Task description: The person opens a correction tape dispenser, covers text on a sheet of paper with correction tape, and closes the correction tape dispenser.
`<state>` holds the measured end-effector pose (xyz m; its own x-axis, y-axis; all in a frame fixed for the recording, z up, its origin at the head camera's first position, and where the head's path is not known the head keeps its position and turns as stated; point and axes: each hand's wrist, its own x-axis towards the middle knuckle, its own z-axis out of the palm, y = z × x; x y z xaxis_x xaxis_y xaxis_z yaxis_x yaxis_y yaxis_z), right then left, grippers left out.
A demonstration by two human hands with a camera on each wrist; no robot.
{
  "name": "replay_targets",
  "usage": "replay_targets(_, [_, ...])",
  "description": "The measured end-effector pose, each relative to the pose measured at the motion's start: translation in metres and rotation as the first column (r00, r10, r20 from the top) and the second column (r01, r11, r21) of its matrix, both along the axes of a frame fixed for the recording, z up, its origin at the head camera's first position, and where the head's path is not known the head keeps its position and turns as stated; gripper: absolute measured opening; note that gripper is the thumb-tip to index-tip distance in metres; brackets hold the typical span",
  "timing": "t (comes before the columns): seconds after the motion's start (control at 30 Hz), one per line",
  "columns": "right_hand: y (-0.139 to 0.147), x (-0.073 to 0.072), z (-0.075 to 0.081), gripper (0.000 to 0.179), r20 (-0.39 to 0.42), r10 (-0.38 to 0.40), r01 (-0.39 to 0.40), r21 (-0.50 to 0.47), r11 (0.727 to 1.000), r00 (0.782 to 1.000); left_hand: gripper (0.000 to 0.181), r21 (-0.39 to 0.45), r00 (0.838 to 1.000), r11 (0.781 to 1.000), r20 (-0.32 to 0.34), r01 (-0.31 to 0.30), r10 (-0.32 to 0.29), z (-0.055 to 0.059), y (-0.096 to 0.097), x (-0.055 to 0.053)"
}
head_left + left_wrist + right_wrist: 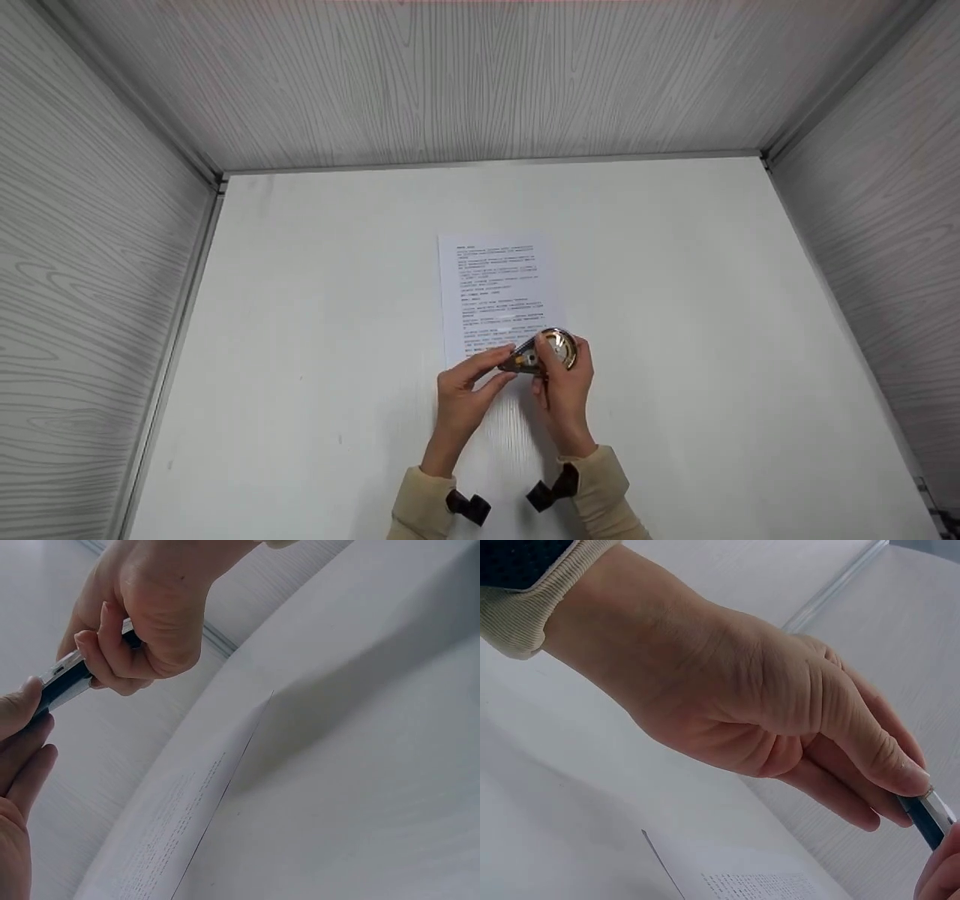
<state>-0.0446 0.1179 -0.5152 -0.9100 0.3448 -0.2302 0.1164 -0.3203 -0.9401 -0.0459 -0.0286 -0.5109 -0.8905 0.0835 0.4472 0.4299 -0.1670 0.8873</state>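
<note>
A teardrop-shaped correction tape (529, 360), clear-cased with dark and gold parts inside, is held over the lower end of a printed sheet (499, 285). My right hand (568, 390) grips its round end, thumb lying across the case. The narrow end is pinched between the thumb and fingers of my left hand (465, 394). In the left wrist view the right hand (150, 615) shows curled fingers under the dark edge of the correction tape (67, 682). The right wrist view shows the left hand (780, 697) reaching across to the correction tape (922, 817).
The sheet lies flat on a white table (315, 300), with rows of small print and pale white strips (506, 316) among the lower lines. Grey wood-grain panels (480, 82) enclose the table at the back and both sides. Dark wrist mounts (471, 508) sit at both cuffs.
</note>
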Motion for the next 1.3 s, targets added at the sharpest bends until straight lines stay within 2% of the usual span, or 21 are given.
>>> replay_targets(0.4, [0.001, -0.002, -0.001, 0.044, -0.003, -0.004, 0.004, -0.038, 0.999, 1.0, 0.035, 0.011, 0.999, 1.0, 0.033, -0.003, 0.003, 0.0, 0.007, 0.001])
replay_targets(0.5, [0.002, -0.002, -0.002, 0.043, -0.01, 0.001, -0.001, -0.038, 0.999, 1.0, 0.036, -0.01, 1.0, 1.0, 0.021, 0.003, -0.002, 0.003, 0.009, 0.002])
replay_targets(0.6, [0.002, -0.002, -0.002, 0.042, -0.02, 0.017, -0.017, -0.038, 0.999, 1.0, 0.039, -0.046, 1.0, 0.999, -0.02, -0.004, 0.004, 0.005, 0.009, 0.002])
replay_targets(0.7, [0.002, -0.002, 0.0, 0.041, -0.03, 0.041, -0.042, -0.034, 0.999, 0.999, 0.041, -0.068, 1.0, 0.997, -0.021, -0.019, 0.018, 0.0, 0.01, 0.001])
replay_targets(0.8, [0.004, -0.001, 0.001, 0.043, -0.054, 0.09, -0.089, 0.013, 0.996, 0.994, 0.043, -0.054, 0.999, 0.998, 0.038, -0.032, 0.034, -0.013, 0.01, -0.001])
replay_targets(0.87, [0.007, -0.001, 0.001, 0.047, -0.103, 0.144, -0.138, 0.064, 0.988, 0.984, 0.043, -0.037, 0.995, 0.999, 0.092, -0.04, 0.043, -0.019, 0.009, -0.001])
replay_targets(0.97, [0.013, 0.0, 0.001, 0.052, -0.224, 0.225, -0.2, 0.13, 0.971, 0.948, 0.042, -0.006, 0.988, 0.999, 0.145, -0.047, 0.048, -0.022, 0.006, -0.001])
replay_targets(1.1, [0.022, 0.0, -0.001, 0.053, -0.385, 0.319, -0.254, 0.21, 0.944, 0.866, 0.04, 0.075, 0.977, 0.996, 0.211, -0.046, 0.029, -0.02, 0.002, 0.0])
replay_targets(1.23, [0.031, 0.0, -0.002, 0.056, -0.458, 0.426, -0.314, 0.302, 0.9, 0.78, 0.042, 0.184, 0.966, 0.982, 0.257, -0.034, -0.015, -0.022, -0.003, 0.0])
replay_targets(1.3, [0.034, 0.0, -0.003, 0.06, -0.47, 0.474, -0.336, 0.351, 0.874, 0.744, 0.043, 0.243, 0.96, 0.97, 0.275, -0.021, -0.048, -0.023, -0.003, 0.0])
